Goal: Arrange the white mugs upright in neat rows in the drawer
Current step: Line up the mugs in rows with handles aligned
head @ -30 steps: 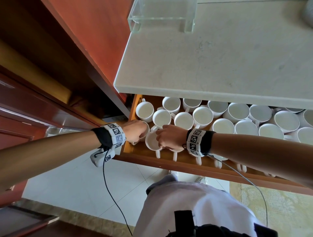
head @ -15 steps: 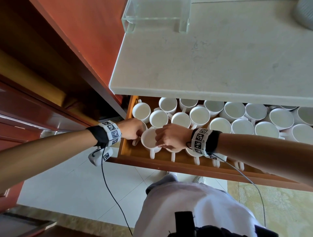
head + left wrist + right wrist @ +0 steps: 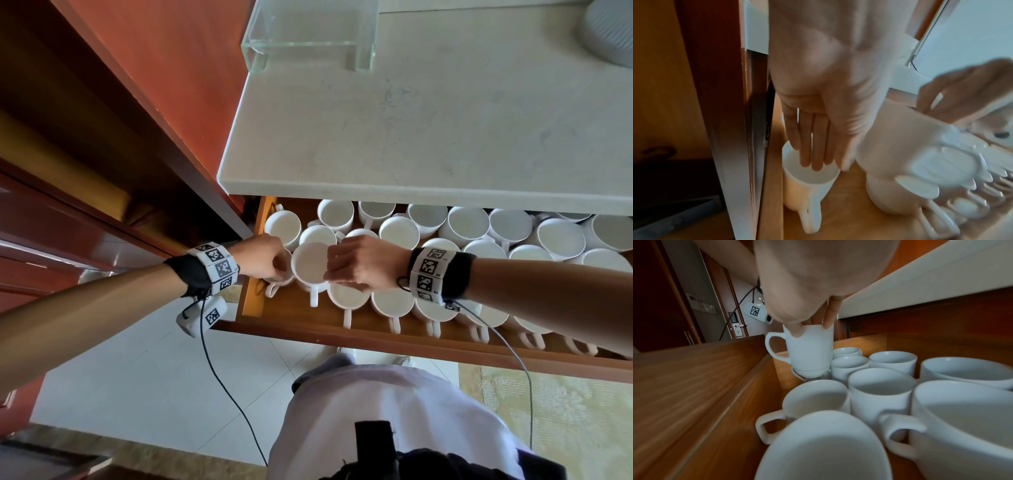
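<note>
Over an open wooden drawer (image 3: 342, 329) packed with white mugs, we hold one mug (image 3: 310, 263) lifted clear of the others, our right hand (image 3: 363, 263) pinching its rim from above, thumb outside and fingertips (image 3: 829, 321) hooked over the lip. The raised mug hangs upright in the right wrist view, its handle (image 3: 774, 347) turned toward the drawer's front wall. Just beside it, our left hand (image 3: 263, 260) reaches into the drawer's end corner with fingers (image 3: 813, 146) straight and together, their tips dipping into the mouth of the corner mug (image 3: 807, 181), which stands upright on the drawer floor with its handle pointing at us. Beyond both hands, further mugs (image 3: 479, 236) stand upright in rows under the pale stone countertop (image 3: 445, 120), where a clear glass stand (image 3: 308, 31) sits.
</note>
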Demonstrator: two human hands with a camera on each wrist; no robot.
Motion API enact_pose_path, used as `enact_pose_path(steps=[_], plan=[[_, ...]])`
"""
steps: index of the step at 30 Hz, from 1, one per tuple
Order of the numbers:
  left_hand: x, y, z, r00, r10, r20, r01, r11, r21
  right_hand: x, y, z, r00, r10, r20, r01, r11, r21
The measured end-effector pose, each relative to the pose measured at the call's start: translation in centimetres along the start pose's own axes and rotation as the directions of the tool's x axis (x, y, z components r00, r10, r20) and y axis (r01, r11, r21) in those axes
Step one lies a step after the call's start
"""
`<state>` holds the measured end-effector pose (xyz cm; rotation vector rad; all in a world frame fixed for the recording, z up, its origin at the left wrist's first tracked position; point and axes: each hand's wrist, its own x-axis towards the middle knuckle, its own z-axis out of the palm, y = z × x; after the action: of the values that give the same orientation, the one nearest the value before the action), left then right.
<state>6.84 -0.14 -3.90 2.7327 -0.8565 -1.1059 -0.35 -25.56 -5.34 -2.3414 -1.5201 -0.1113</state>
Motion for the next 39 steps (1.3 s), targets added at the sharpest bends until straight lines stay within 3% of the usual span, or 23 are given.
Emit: enact_pose_path(steps=[3,8,13,19,26,32,39], plan=[[-0.1,0.5,1.5,0.999,-0.007,0.038,0.002,0.991,0.134,-0.6,0.5,-0.7,0.996,0.049,-0.074,-0.051,0.998,-0.024],[-0.2,1.2,2.7,0.998,-0.035,-0.06,0.048,0.973,0.227,-0.6,0.6,-1.8,0.992,0.05,-0.119,-0.061,0.993,-0.098],[-0.5,1.7,3.5,0.994,0.006,0.112,-0.037,0.961,0.275,-0.8,1.3,-2.8,0.984,0.068,-0.165,-0.098,0.979,-0.179],[-0.1,1.3,3.6,0.984,0.003,0.177,-0.036,0.983,0.183,-1.3,1.5,-2.9,0.977,0.091,-0.193,-0.132,0.969,-0.211],[0.4,2.2,4.1,0.989,0.039,0.14,-0.051,0.995,0.081,-1.9,1.2,-2.2,0.982,0.103,-0.158,-0.134,0.97,-0.201],[0.7,3.7,4.7,0.987,0.092,0.133,-0.097,0.995,0.03,-2.6,1.4,-2.2,0.972,0.119,-0.204,-0.161,0.965,-0.206],[1.3,5.5,4.8,0.981,0.142,0.134,-0.149,0.988,0.047,-3.6,1.9,-2.2,0.968,0.136,-0.211,-0.185,0.953,-0.238]])
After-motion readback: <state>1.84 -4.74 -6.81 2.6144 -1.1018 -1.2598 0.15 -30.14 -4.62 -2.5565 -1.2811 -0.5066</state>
